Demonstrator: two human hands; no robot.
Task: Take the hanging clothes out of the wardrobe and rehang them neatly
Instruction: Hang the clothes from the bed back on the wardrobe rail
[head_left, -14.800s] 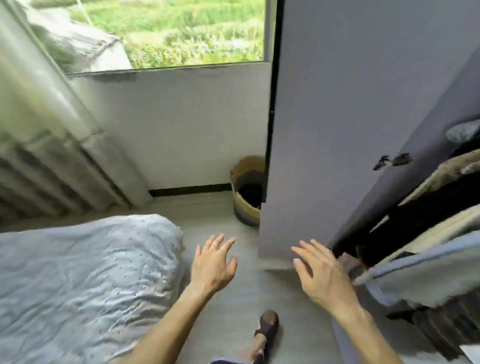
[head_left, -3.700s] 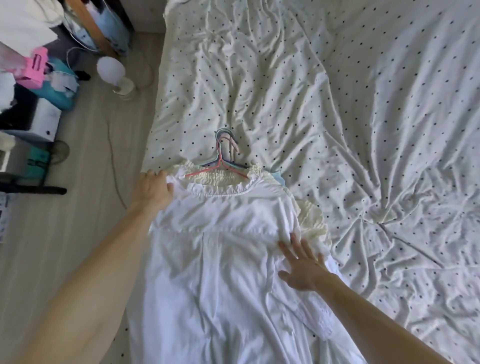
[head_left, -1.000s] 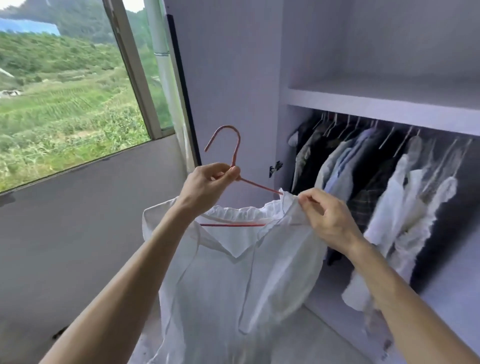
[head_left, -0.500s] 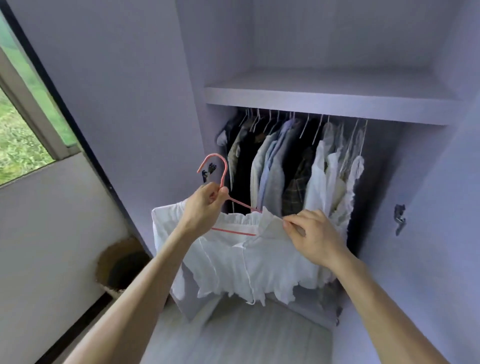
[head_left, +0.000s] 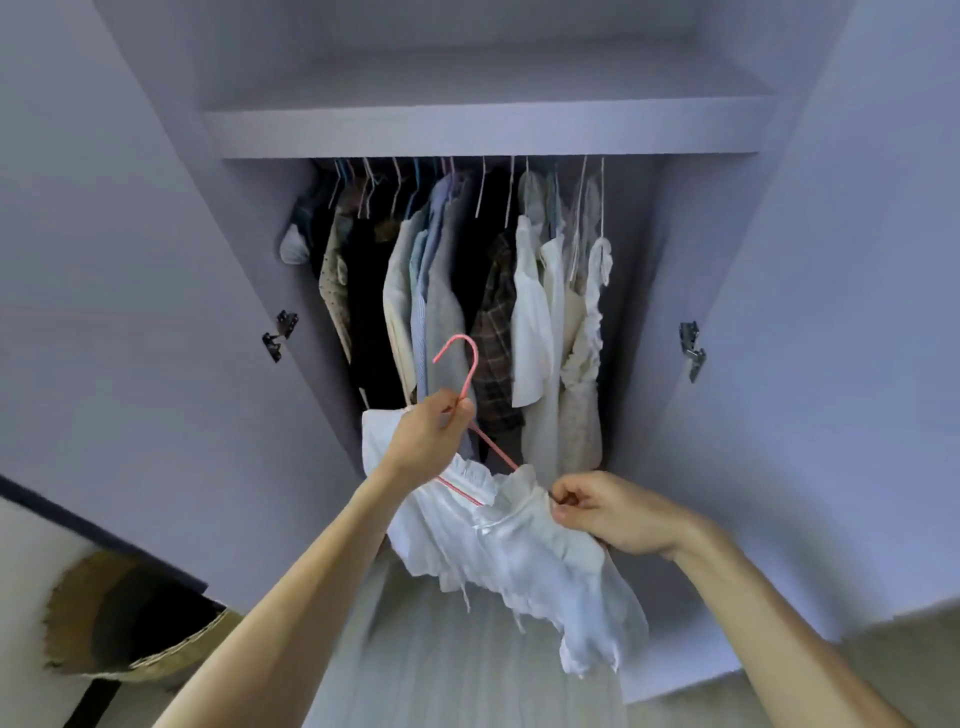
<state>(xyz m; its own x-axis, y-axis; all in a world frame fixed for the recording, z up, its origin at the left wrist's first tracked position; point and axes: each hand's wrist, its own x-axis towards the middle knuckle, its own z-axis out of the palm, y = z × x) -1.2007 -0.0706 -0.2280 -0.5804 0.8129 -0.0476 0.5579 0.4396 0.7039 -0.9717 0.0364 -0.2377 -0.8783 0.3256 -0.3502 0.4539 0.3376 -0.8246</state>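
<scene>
You now face the wardrobe squarely, so hanging looks close. Your left grip pinches hanger; right grip pinches blouse.

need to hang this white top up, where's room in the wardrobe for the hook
Best gap: at the far right, between the frilly cream garment and the wardrobe's right wall. From the dark clothes to the white blouse it is crowded.
</scene>
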